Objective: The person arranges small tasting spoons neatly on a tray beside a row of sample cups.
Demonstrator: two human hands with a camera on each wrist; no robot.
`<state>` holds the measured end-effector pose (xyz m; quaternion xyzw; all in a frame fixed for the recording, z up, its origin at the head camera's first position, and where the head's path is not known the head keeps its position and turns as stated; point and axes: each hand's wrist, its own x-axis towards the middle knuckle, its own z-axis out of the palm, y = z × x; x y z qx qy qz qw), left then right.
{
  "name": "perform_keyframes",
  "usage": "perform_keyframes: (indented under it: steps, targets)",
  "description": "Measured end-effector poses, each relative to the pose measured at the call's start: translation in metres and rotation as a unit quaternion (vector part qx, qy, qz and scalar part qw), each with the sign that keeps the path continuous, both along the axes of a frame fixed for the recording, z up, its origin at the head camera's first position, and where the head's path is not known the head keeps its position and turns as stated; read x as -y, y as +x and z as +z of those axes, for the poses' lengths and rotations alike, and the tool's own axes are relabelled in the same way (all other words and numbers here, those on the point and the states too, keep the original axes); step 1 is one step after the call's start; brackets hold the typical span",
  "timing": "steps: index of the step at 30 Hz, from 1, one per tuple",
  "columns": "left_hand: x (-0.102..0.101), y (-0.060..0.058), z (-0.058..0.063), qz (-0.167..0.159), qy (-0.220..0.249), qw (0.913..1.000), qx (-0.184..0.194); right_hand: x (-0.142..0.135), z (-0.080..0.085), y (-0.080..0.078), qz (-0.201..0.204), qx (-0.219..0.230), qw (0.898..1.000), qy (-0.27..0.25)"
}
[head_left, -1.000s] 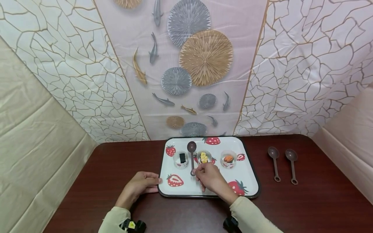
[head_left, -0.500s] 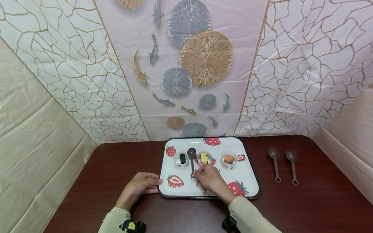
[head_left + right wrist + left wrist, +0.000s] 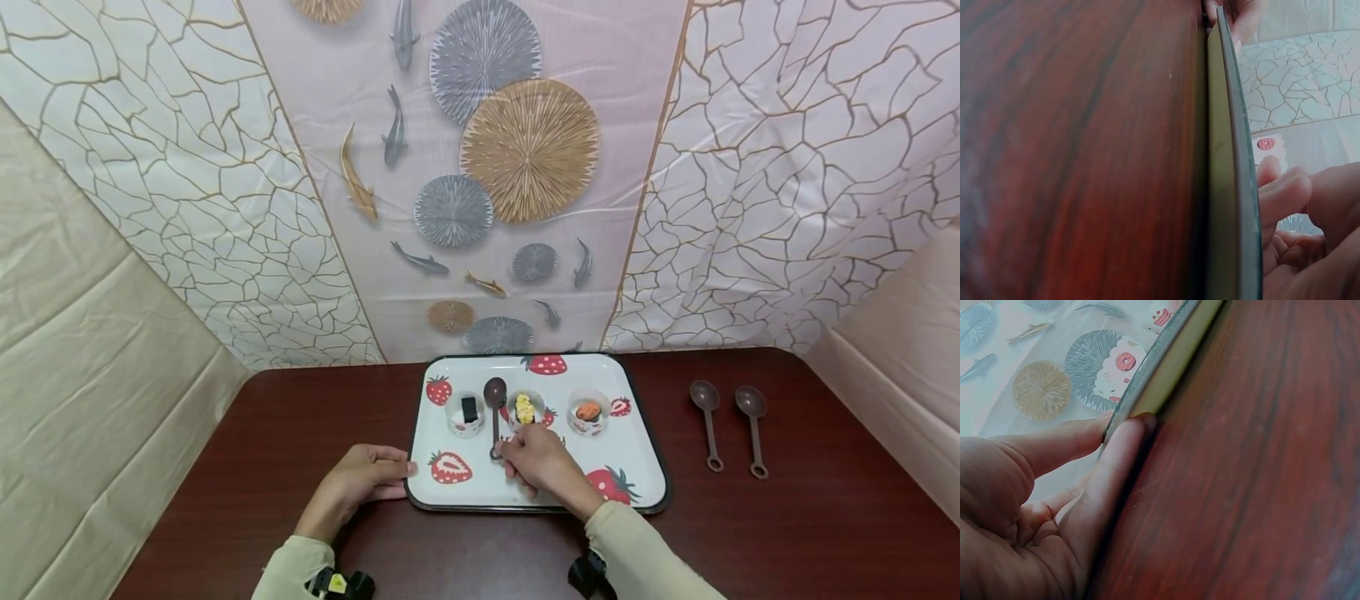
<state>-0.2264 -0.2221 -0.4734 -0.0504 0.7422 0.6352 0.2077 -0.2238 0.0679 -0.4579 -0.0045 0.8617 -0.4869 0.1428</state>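
My right hand (image 3: 542,460) pinches the ring end of a dark brown spoon (image 3: 495,417), its bowl pointing to the back of the strawberry-printed tray (image 3: 480,492). Left of the spoon is a small cup (image 3: 467,428) with a black piece in it. To its right stands a second cup (image 3: 542,400) with a yellow-topped piece, and farther right a third cup (image 3: 588,427) with an orange-topped piece. My left hand (image 3: 362,477) grips the tray's left edge, thumb and finger (image 3: 1110,462) meeting at the rim. In the right wrist view, the tray edge hides the spoon.
Two more brown spoons, a nearer-left one (image 3: 708,423) and a far-right one (image 3: 753,429), lie on the dark wooden table (image 3: 217,467) right of the tray. A patterned cloth (image 3: 450,275) hangs behind the table, with beige panels at both sides.
The spoon's bowl has dropped slightly toward me, and my right hand has shifted slightly the same way. The left hand stays at the tray's edge.
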Motion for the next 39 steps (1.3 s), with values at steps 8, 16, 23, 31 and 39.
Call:
perform_keyframes:
  steps: [8,16,23,31,39]
  targets:
    - [0.001,0.0,0.001,0.001,0.003,1.0,0.002,-0.002,0.0,-0.003,0.008,-0.001,1.0,-0.007]
    - [0.0,0.001,-0.002,-0.001,0.003,1.0,0.004,-0.004,-0.001,-0.001,0.017,-0.006,1.0,-0.001]
    - [0.0,0.004,-0.006,-0.005,0.008,0.9999,0.006,-0.008,0.003,0.005,0.031,-0.021,0.999,0.033]
    - [-0.001,0.001,-0.008,-0.001,0.01,0.9999,0.008,-0.024,0.028,0.014,0.026,-0.112,0.988,0.1]
    - [0.0,0.001,-0.003,-0.003,0.006,1.0,-0.002,-0.055,0.054,0.024,0.005,-0.192,0.971,0.145]
